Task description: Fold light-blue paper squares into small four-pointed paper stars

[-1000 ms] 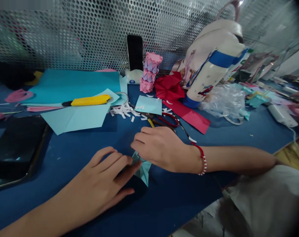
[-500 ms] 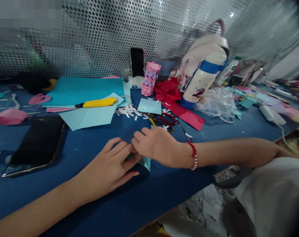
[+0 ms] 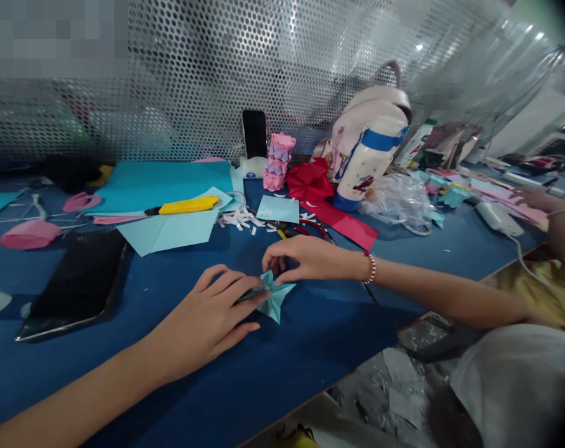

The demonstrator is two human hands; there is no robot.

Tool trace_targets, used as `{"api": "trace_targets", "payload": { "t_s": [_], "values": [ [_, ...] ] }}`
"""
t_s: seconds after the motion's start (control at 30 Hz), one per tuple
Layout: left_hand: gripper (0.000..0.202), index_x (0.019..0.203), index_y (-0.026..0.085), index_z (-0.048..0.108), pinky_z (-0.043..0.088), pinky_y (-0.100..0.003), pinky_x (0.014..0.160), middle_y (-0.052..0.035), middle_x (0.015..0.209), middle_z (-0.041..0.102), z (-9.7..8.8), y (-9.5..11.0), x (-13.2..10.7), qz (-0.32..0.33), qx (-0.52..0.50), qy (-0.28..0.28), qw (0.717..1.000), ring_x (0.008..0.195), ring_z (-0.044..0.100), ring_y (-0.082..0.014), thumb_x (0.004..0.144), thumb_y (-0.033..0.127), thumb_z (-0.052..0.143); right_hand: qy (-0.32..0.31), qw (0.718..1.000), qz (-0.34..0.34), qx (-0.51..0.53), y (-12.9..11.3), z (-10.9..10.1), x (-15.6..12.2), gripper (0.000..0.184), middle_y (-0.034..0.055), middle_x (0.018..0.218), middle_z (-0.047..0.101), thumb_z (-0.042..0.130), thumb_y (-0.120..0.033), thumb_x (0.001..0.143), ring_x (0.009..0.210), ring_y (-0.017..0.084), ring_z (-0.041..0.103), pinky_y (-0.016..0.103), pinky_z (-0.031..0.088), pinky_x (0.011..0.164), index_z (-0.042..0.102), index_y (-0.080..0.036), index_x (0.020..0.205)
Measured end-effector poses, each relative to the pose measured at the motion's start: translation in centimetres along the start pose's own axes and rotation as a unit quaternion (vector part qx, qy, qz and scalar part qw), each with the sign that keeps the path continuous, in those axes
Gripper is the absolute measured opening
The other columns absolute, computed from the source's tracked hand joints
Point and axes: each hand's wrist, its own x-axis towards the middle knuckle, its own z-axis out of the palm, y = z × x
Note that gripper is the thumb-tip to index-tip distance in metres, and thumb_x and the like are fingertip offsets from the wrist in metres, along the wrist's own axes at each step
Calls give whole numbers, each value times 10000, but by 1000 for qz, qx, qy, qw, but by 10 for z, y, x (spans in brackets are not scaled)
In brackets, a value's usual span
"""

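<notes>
A small folded piece of light-blue paper (image 3: 277,297) lies on the blue table (image 3: 310,348) in front of me. My left hand (image 3: 212,320) rests flat beside it, fingertips pressing its left edge. My right hand (image 3: 305,258), with a red and white bead bracelet on the wrist, pinches the top of the folded paper with thumb and fingers. Just behind my right hand lie red-handled scissors (image 3: 313,229) and white paper scraps (image 3: 240,219).
A black phone (image 3: 77,283) lies at the left. Behind are light-blue sheets (image 3: 170,227), a yellow utility knife (image 3: 186,205), a pink folded tower (image 3: 277,162), red paper (image 3: 310,180), a bottle (image 3: 364,168) and a perforated metal wall. Another person's hand (image 3: 560,214) shows at the far right.
My right hand has lifted off the folded paper and now pinches its top, so more of the piece shows. The view has tilted upward and pulled back a little.
</notes>
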Motion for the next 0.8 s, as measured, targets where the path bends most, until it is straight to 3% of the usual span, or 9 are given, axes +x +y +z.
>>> {"api": "trace_targets", "payload": {
  "t_s": [0.3,0.53,0.8],
  "values": [
    [412,1477,268,624,295,-448,1177,-68,1385,698,-5,0,1,-15,-6,-34,999,1315,597,-260,1238,353,299,28,993,-90,76,26,14,21,114,29,1036,755,829,-267,1025,883,129,688,241,543,824,818,-175,1093],
    [402,1484,288,620,308,-453,1167,-64,1406,676,-4,-2,-1,-24,-17,-39,999,1331,590,-259,1236,360,314,42,992,-102,69,29,21,21,140,13,979,691,806,-324,1044,850,139,625,263,495,791,793,-187,1069],
    [403,1464,282,634,304,-429,1165,-64,1413,674,-4,-1,0,-22,-22,-29,999,1328,578,-254,1231,349,312,54,990,-113,69,31,25,17,127,39,1045,733,709,-298,1103,914,162,645,293,491,833,777,-191,1109]
  ]
}}
